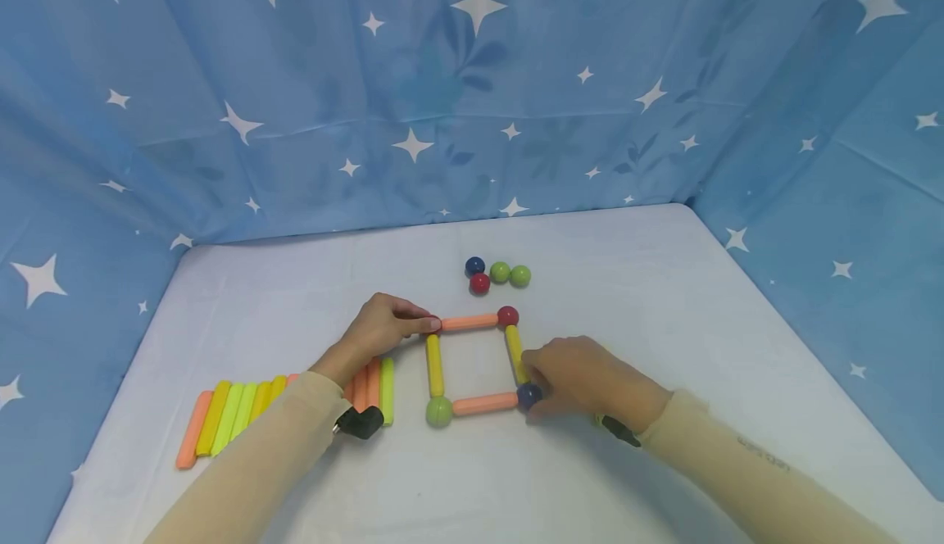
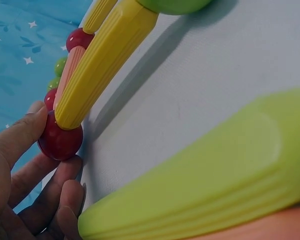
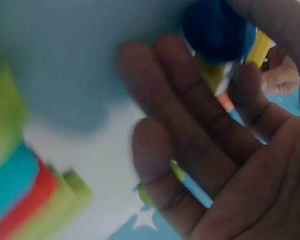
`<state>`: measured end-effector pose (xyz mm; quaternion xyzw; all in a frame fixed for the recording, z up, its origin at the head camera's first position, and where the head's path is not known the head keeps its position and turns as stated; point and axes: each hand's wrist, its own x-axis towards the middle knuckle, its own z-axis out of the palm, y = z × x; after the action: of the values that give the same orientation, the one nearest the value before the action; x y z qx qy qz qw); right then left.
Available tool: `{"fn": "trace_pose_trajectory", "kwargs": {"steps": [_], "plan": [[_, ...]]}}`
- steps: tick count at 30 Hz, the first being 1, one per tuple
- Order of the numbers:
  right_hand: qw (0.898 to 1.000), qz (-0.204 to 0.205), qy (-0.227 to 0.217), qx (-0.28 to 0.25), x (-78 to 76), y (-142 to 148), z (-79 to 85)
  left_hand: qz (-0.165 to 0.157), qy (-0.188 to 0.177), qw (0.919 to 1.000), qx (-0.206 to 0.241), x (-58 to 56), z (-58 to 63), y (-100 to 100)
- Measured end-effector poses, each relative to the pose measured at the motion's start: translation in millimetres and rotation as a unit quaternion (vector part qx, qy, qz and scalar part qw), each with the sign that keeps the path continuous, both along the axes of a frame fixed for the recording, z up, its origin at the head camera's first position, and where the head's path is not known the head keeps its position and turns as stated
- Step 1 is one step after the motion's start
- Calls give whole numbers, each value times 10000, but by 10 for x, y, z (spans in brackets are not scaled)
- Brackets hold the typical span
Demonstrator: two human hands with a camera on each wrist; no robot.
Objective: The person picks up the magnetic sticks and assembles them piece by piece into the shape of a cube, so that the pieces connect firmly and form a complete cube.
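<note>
Flat yellow-coral rod square [image 1: 484, 404], balls [image 1: 439, 411] at corners

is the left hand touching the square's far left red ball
Touching: the left wrist view shows the left hand pinching the red ball, no gap at the thumb.

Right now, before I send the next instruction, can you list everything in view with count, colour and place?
Table: 1, white, beneath the pieces
Frame sticks: 4, two orange, two yellow, mid-table, forming a square
Frame balls: 4, two red, one green, one blue, at the corners
Loose balls: 4, two green, one red, one blue, beyond the frame sticks
Loose sticks: count unclear, partly covered; orange, yellow, lime, left of the frame sticks
Cloth backdrop: count unclear, blue with white stars, around the table
Blurred shape: 1, lime, cyan and red, left edge of the right wrist view
Sleeves: 2, cream, forearms
Left grip: 1, bare, pinching the far-left red ball
Right grip: 1, bare, holding the near-right blue ball
</note>
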<state>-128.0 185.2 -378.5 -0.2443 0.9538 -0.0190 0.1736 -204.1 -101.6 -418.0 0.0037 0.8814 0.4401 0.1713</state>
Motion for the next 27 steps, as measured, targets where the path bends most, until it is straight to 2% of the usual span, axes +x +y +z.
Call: {"fn": "trace_pose_trajectory", "kwargs": {"steps": [3,7,14,19,24,27], "plan": [[9994,70,-95,-317,34,33,-67,-15,-7,10000,50,11,4,-2],[9989,190,-25,-434,42,43,-89,-29,13,10000,93,37,9,1],[9989,181,-276,-321,35,60,-21,-150,254,9996,39,58,-15,-4],[9978,-50,-548,-370,5,213,71,-190,246,9995,-35,53,-24,-17],[9999,-77,-121,-26,-75,539,195,-311,141,9994,66,34,-16,-52],[9997,-88,-15,241,-102,700,196,-296,82,9995,85,28,-11,-59]]}}
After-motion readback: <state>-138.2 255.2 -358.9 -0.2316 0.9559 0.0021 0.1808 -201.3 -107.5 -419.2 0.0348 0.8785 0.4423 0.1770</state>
